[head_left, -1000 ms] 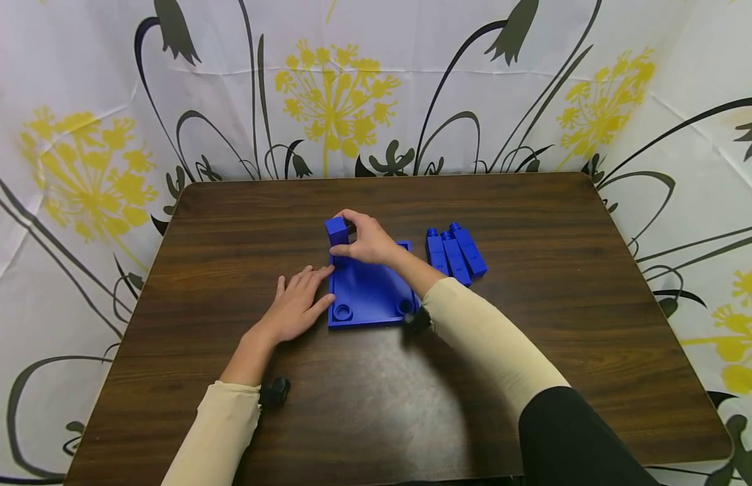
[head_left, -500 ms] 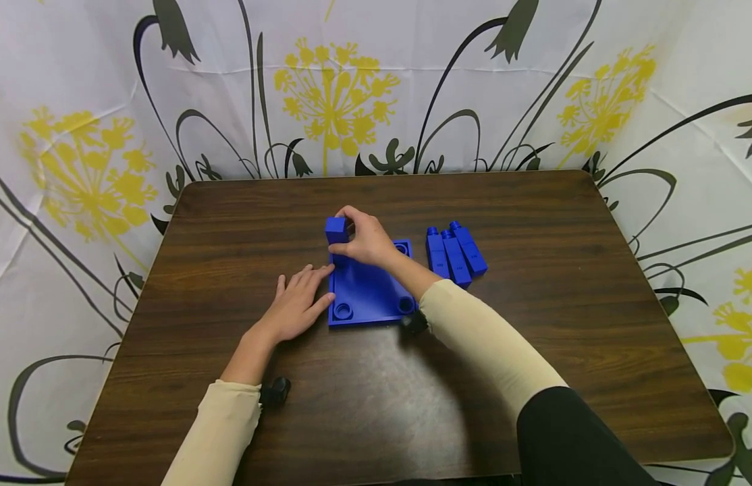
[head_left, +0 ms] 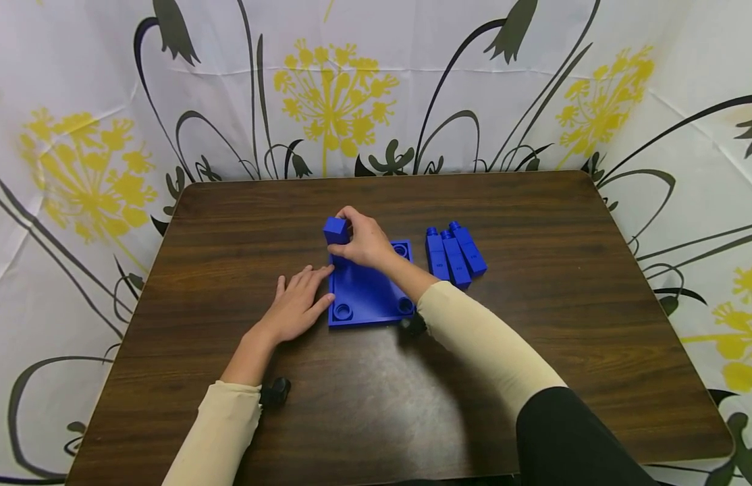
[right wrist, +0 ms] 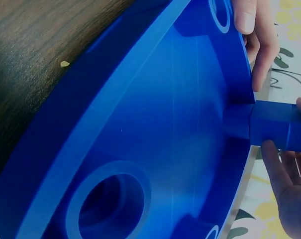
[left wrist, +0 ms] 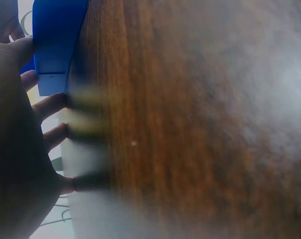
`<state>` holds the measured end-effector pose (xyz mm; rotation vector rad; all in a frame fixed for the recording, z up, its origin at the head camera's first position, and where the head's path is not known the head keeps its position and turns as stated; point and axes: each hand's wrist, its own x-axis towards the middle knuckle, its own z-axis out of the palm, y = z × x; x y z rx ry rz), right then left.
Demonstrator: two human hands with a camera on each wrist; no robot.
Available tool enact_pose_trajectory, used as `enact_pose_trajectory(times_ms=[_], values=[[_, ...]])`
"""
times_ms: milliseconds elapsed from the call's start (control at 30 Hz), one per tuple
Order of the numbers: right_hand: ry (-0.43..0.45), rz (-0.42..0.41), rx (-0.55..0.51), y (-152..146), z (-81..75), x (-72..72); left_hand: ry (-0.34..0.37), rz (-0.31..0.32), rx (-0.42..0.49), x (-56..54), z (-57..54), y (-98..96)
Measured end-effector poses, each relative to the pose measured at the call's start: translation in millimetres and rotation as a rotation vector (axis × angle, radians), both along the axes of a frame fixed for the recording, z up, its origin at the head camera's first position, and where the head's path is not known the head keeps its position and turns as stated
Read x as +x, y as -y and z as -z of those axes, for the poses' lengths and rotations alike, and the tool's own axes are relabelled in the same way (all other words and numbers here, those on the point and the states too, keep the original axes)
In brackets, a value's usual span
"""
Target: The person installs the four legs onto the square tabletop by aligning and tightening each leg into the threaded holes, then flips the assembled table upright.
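- The right hand (head_left: 366, 241) pinches a blue block (head_left: 336, 231) between thumb and fingers, holding it upright at the far left corner of a blue tray (head_left: 366, 293).
- In the right wrist view, the block (right wrist: 274, 124) stands at that corner of the tray (right wrist: 155, 124) with fingers (right wrist: 274, 164) on either side of it; whether its foot is fully seated in the corner socket is hard to tell.
- The left hand (head_left: 296, 305) lies flat and relaxed on the tabletop (head_left: 376, 405), fingers straight, their tips against the tray's left edge.
- The left wrist view, largely blurred, shows the same hand (left wrist: 16, 149) beside the blue edge of the tray (left wrist: 55, 40).
- Round sockets (head_left: 342, 311) sit open at the tray's near corners.
- Three more blue blocks (head_left: 455, 253) lie side by side on the tabletop just right of the tray, apart from both hands.
- A curtain (head_left: 333, 94) printed with yellow flowers and dark stems hangs around the tabletop.
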<state>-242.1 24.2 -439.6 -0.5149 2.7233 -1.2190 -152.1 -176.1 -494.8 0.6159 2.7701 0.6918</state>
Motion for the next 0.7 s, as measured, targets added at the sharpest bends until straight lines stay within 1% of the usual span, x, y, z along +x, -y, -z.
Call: enact_pose_trajectory(times_ms=[233,333,567,700], values=[[-0.026,-0.064,0.034,-3.7,-1.5,-0.1,0.002,-0.002,0.001,-0.4,0.7,0.3],[-0.016,-0.116,0.006,-7.9,-1.0,-3.1,0.002,-0.002,0.004,-0.6,0.9,0.3],[0.087,-0.275,-0.189,-17.4,-2.3,-10.1,-0.019,-0.002,0.028,-1.1,1.5,0.4],[0.149,-0.364,-0.298,-19.1,0.0,-12.9,-0.017,-0.002,0.025,-0.9,1.8,0.7]])
